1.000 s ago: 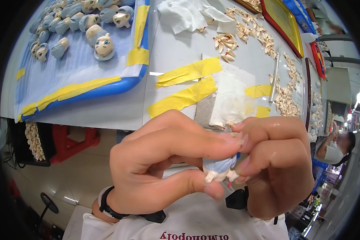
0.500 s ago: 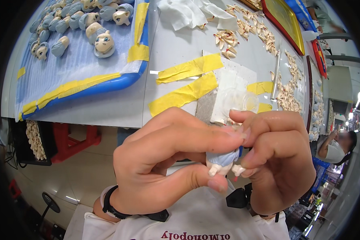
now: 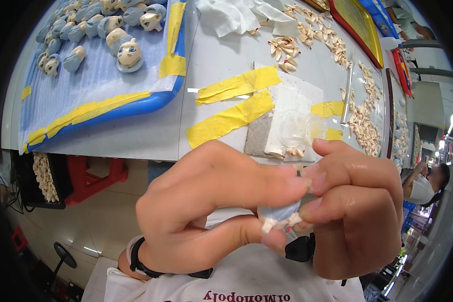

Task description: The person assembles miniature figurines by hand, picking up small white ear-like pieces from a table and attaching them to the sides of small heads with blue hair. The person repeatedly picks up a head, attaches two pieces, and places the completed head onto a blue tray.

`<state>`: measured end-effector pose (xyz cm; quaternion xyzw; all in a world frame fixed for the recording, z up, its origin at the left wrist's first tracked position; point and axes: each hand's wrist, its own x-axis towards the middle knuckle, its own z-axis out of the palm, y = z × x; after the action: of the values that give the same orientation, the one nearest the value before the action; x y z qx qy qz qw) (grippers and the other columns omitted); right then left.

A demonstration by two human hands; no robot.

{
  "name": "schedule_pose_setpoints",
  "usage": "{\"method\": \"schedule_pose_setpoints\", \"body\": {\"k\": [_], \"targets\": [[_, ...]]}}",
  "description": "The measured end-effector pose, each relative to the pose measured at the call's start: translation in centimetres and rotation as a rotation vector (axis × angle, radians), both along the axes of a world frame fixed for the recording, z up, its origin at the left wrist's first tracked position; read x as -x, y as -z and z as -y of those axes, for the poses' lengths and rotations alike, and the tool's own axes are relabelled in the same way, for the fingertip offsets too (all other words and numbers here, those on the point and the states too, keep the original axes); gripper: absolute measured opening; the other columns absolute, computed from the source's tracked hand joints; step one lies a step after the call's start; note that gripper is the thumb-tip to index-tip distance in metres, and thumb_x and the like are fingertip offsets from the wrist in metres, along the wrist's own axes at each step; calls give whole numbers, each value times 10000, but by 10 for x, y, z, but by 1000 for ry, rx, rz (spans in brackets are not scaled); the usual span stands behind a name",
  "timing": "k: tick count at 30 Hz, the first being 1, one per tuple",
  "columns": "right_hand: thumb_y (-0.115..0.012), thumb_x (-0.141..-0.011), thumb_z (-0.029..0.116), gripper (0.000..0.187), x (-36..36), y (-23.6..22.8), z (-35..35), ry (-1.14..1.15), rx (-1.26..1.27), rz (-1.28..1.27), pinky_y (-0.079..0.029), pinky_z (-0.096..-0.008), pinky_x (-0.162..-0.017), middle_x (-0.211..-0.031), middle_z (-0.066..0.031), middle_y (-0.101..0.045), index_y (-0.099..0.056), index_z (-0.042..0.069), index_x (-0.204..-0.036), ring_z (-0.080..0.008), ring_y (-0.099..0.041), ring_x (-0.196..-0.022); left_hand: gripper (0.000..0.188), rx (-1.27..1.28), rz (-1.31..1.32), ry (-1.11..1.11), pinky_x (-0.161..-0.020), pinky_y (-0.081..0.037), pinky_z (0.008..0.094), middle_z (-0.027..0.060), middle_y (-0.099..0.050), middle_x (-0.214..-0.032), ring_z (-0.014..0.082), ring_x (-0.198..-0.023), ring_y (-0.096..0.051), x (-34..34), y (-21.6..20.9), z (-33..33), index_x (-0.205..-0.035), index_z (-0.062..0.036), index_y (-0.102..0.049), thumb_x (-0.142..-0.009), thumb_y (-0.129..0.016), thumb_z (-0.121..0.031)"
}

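Observation:
In front of my chest, my left hand is closed round a small doll head with pale blue hair, gripping it between thumb and fingers. Cream parts stick out at the head's lower side. My right hand pinches a small cream piece against the head's right side; a red spot shows beside it. Fingers cover most of the head, and its face is hidden. Just beyond the fingers lie a clear plastic cup and a few small cream pieces on a white cloth pad.
A blue-rimmed tray lined with white foam holds several blue-haired doll heads at the far left. Loose cream pieces are scattered to the right. Yellow tape strips cross the table. A red stool stands below; another person sits far right.
Both hands have lowered slightly toward me with the doll head. The right fingertips press closer to it, and cream pieces beside the cup have come into sight.

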<state>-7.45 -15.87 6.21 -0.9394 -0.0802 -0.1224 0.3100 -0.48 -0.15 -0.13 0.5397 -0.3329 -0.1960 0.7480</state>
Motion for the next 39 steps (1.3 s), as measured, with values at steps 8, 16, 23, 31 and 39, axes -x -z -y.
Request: {"method": "schedule_pose_setpoints", "body": {"k": [8, 16, 23, 31, 39], "targets": [[-630, -630, -52, 228, 5, -5, -13, 108, 92, 55, -436, -397, -691, -757, -49, -512, -514, 103, -750, -162, -537, -661, 191, -61, 242, -125, -643, -464, 221, 204, -583, -889, 179, -710, -594, 4, -10, 2, -862, 6, -607, -691, -691, -8], [-687, -598, -30, 284, -8, -16, -3, 15, -20, -6, -416, -313, -610, -734, -58, -513, -508, 103, -772, -166, -515, -590, 217, -45, 283, -205, -680, -496, 255, 190, -577, -880, 202, -736, -607, 0, -15, 4, -852, -5, -601, -662, -646, 89], [-648, -698, 92, 274, -100, -17, 91, 163, -116, -167, -404, -232, -774, -892, -19, -532, -544, 27, -943, -95, -497, -849, 357, 45, 19, -69, -702, -495, 287, 178, -440, -1059, 230, -823, -581, -19, 4, -10, -977, -7, -502, -673, -691, -2], [-680, -735, 163, 335, -197, 29, 105, 60, -184, -257, -420, -183, -722, -830, -2, -561, -584, 59, -1038, -64, -512, -773, 313, 133, -235, -150, -826, -466, 339, 209, -512, -1049, 254, -918, -577, -15, -10, -11, -979, 82, -551, -678, -639, 94], [-559, -841, 177, 325, -124, -7, 112, 51, -477, -154, -437, -294, -829, -950, -99, -598, -520, -36, -1082, -166, -590, -856, 331, 112, -145, -215, -625, -512, 275, 182, -480, -1006, 225, -747, -592, -18, 0, -10, -970, 1, -444, -743, -664, -93]]}}
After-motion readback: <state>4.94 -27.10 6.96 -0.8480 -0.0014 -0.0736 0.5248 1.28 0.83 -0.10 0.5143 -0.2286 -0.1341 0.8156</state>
